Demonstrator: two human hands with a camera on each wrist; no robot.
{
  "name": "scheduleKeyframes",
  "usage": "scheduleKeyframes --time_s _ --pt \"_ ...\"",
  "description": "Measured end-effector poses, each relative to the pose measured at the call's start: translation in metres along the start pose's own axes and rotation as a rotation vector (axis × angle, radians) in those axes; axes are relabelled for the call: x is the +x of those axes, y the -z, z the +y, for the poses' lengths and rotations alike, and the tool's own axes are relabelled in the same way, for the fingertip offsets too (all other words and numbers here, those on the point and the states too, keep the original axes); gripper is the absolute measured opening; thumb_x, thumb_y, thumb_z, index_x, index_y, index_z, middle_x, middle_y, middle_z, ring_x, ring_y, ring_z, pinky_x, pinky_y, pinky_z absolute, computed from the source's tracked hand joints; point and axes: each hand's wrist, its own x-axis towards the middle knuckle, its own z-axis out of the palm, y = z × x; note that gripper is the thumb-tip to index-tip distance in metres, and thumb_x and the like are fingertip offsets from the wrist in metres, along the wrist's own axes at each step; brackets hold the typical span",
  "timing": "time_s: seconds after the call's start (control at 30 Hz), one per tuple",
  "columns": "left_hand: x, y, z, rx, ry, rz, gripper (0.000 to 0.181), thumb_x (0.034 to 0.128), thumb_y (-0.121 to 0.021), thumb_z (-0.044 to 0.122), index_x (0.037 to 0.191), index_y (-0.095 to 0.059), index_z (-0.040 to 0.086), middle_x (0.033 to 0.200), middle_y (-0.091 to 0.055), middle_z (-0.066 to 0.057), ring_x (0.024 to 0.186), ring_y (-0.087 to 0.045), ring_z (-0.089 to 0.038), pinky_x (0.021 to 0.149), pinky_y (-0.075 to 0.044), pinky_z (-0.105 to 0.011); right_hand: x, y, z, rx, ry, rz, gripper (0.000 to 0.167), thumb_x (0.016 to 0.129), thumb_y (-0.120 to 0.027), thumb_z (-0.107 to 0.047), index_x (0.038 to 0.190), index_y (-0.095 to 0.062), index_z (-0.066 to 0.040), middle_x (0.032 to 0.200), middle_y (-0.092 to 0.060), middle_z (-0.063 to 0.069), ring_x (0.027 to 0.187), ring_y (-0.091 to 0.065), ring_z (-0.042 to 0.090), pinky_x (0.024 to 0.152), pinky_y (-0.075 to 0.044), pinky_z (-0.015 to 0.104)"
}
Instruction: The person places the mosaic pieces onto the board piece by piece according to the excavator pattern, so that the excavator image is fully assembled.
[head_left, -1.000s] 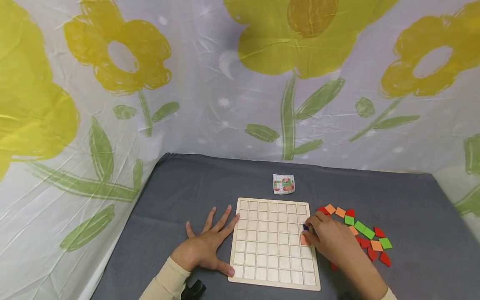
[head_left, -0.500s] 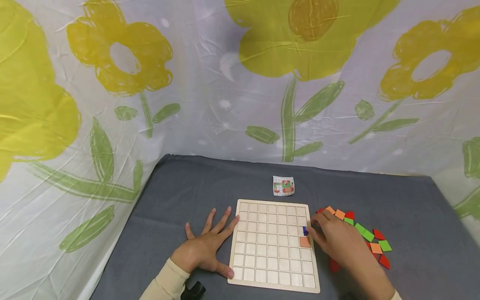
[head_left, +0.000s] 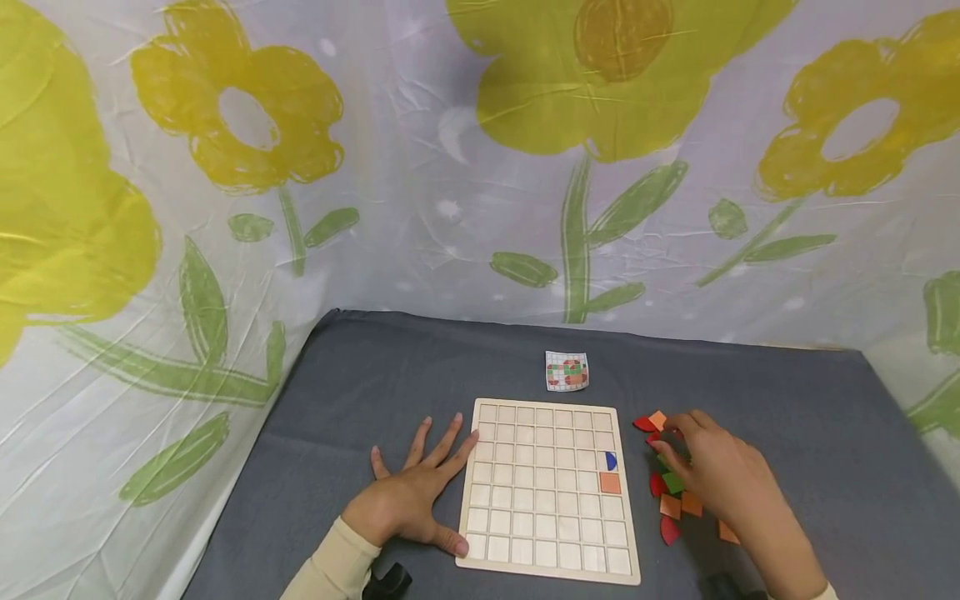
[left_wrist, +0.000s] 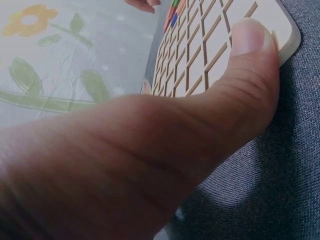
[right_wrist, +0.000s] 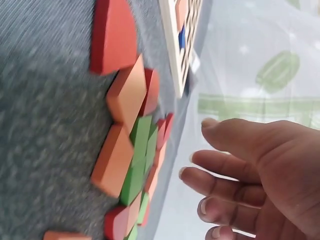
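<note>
The right hand (head_left: 720, 467) is hovering by loose coloured pieces (head_left: 673, 482), fingers parted; the left hand (head_left: 408, 500), spread wide, is touching the grid board (head_left: 546, 499)'s left edge. A blue piece (head_left: 611, 461) and orange square (head_left: 611, 483) are sitting in its right column.

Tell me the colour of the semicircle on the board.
The semicircle is blue, clearest in the head view.

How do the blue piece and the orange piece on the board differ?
The blue piece is half-round; the orange piece is square. The orange piece looks to fill its cell, while the blue piece leaves part of its own bare. Both lie in the rightmost column of the board, in neighbouring cells.
</note>
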Motion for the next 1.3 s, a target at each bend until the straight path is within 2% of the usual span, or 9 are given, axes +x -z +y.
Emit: scheduleKeyframes --time_s 0.23,0.57,0.67,0.97,1.13,1.3 --pt "0.000 0.002 0.000 -0.001 0.003 -0.002 0.143 0.0578 -0.093 0.071 0.170 -0.010 0.043 0.178 0.009 0.009 0.162 0.015 -0.038 0.098 0.007 -0.096 -0.005 0.000 0.013 0.018 -0.013 -0.054 0.032 0.095 -0.081 -0.027 0.114 -0.072 -0.002 0.105 -0.068 0.007 0.070 -0.065 0.015 0.050 -0.050 0.035" --pt "-0.002 0.003 -0.001 -0.013 0.009 -0.008 0.142 0.0584 -0.093 0.071 0.171 -0.011 0.042 0.178 0.008 0.009 0.162 0.015 -0.038 0.098 0.007 -0.096 -0.003 -0.005 0.015 0.017 -0.071 -0.198 0.037 0.095 -0.080 -0.040 0.114 -0.075 -0.010 0.107 -0.067 0.001 0.087 -0.070 0.023 0.067 -0.059 0.052" --pt "-0.002 0.003 -0.001 -0.013 -0.001 0.001 0.141 0.0589 -0.092 0.071 0.171 -0.011 0.042 0.178 0.008 0.009 0.162 0.015 -0.039 0.098 0.007 -0.096 -0.002 -0.008 0.014 0.011 -0.078 -0.190 0.035 0.094 -0.082 -0.038 0.114 -0.074 -0.010 0.106 -0.067 0.001 0.088 -0.071 0.025 0.069 -0.059 0.053" --pt "-0.002 0.005 0.001 -0.015 -0.012 0.007 0.141 0.0589 -0.093 0.071 0.171 -0.013 0.040 0.179 0.006 0.006 0.162 0.014 -0.040 0.097 0.006 -0.097 -0.002 -0.012 0.013 0.036 -0.008 -0.106 0.030 0.092 -0.084 -0.025 0.114 -0.074 -0.007 0.101 -0.065 -0.001 0.087 -0.070 0.019 0.070 -0.058 0.049" --pt "-0.002 0.004 0.001 -0.013 -0.004 -0.001 0.141 0.0586 -0.092 0.071 0.171 -0.013 0.041 0.179 0.007 0.008 0.162 0.014 -0.039 0.098 0.006 -0.097 0.000 -0.014 0.011 0.026 -0.023 -0.135 0.033 0.093 -0.081 -0.019 0.119 -0.073 -0.002 0.105 -0.064 0.005 0.082 -0.065 0.018 0.067 -0.056 0.045" --pt "-0.002 0.003 0.001 -0.016 -0.007 -0.007 0.141 0.0586 -0.092 0.071 0.171 -0.012 0.042 0.179 0.008 0.009 0.162 0.015 -0.039 0.097 0.007 -0.097 -0.001 -0.011 0.010 0.010 -0.020 -0.153 0.027 0.090 -0.078 -0.016 0.112 -0.071 -0.001 0.107 -0.062 0.008 0.076 -0.058 0.018 0.060 -0.049 0.037"
